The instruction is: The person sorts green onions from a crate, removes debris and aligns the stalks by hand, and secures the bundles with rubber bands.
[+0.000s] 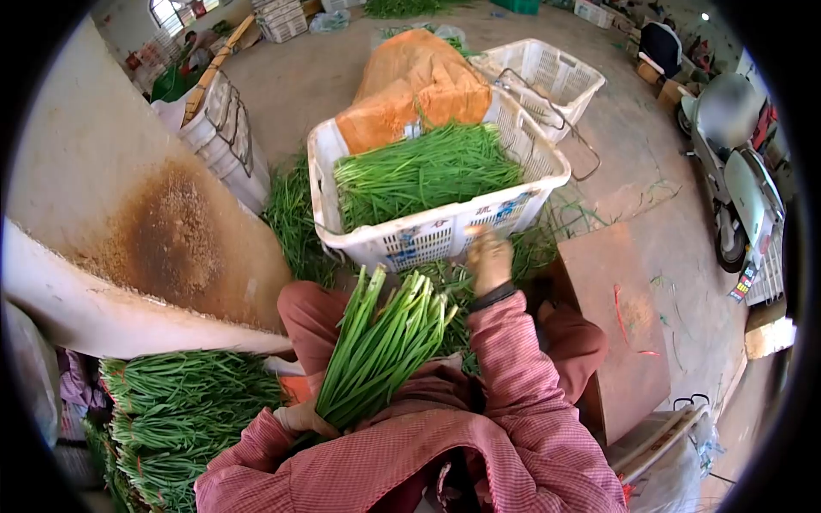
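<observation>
Green stalks (385, 342), one bunch, were gripped in the left hand (304, 421), beside many bundles (184, 419). The right hand (490, 261) was blurred, its grip unclear. Beyond it stood one white crate (428, 237) holding greens (432, 169), one orange sack (419, 77) and a second crate (547, 67).

Sleeves (530, 359): pink and dark, fine check pattern. Trousers (318, 316): plain dusky reddish-brown. Cuff at the right wrist (493, 296): black. Held bunch of stalks (385, 342): green blades, whitish at the cut ends. Crate (436, 235): white — blue and dark markings on the front wall. Greens in the crate (428, 175): bright green, paler at one side. Cloth over the crate (415, 81): orange. Pillar (154, 205): cream — brown rust-like blotch. Board (611, 316): reddish-brown. Strips on the board (623, 321): red. Stacked bundles (184, 419): deep green.
</observation>
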